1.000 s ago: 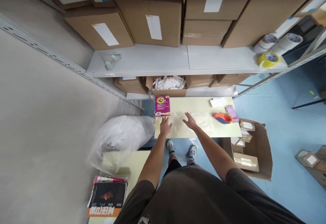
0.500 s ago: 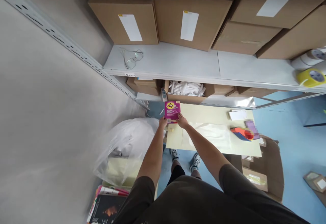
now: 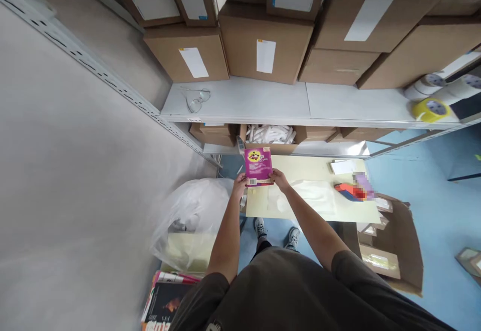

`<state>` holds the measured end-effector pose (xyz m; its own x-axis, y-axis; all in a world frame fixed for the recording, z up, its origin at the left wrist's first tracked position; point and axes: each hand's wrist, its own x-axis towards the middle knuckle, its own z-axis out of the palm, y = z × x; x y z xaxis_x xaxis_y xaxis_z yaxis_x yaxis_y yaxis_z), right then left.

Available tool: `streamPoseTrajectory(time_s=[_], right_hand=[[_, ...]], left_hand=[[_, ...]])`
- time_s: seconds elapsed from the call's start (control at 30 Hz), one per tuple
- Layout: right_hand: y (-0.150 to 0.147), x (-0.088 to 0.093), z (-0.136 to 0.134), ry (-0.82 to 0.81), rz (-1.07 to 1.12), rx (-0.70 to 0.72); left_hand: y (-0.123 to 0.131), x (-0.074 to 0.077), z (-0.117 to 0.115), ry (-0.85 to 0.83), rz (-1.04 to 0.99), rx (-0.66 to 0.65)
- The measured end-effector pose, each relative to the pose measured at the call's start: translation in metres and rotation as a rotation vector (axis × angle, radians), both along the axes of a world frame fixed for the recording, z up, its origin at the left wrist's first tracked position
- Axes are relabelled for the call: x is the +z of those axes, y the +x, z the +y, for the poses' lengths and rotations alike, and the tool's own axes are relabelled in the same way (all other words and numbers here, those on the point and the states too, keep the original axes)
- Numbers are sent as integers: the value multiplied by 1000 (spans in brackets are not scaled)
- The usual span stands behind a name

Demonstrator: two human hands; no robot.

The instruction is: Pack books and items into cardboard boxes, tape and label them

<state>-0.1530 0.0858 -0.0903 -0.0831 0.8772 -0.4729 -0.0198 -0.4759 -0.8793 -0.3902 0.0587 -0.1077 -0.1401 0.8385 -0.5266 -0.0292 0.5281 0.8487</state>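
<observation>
Between my two hands is a purple book [image 3: 258, 166] with a yellow patch and a barcode on the face turned up. My left hand [image 3: 239, 185] grips its lower left corner, and my right hand [image 3: 279, 178] pinches the lower right edge. The book is held above the left end of a pale yellow table [image 3: 300, 166]. To the right of my right hand, a white plastic sheet or bag [image 3: 308, 195] lies flat on the tabletop.
Shelves ahead carry cardboard boxes [image 3: 266, 35], glasses [image 3: 199, 101] and tape rolls [image 3: 430, 110]. A box of white rolled pieces [image 3: 269, 134] sits lower. At left are a clear plastic bag [image 3: 188, 205] and stacked magazines [image 3: 169, 301]; at right, an open carton [image 3: 406, 245].
The book has come slightly closer and shows larger, still held in both hands. My view has shifted, so more of the upper shelf shows.
</observation>
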Motion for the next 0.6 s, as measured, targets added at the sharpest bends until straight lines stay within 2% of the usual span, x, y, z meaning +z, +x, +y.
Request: streamPoseTrajectory(time_s=[0.1,0.17,0.27,0.37,0.47,0.6], right_hand=[[38,12,-25,-29,129,-36],[64,12,-49,-58,141,-78],[98,4,-90,-134,56,-155],[121,-9,-120,-197,-6,-198],[132,-23,-128,-239,-105,-170],[133,-43,-117,-300,-350,-107]], left_hand=[[26,12,-19,6,-43,-50],[49,13,-36,14,-65,-99],[86,5,-63,-6,-26,-163],[121,-9,-84,-43,54,-180],[143,-25,-96,-98,188,-184],[150,-41,-107,-165,504,-236]])
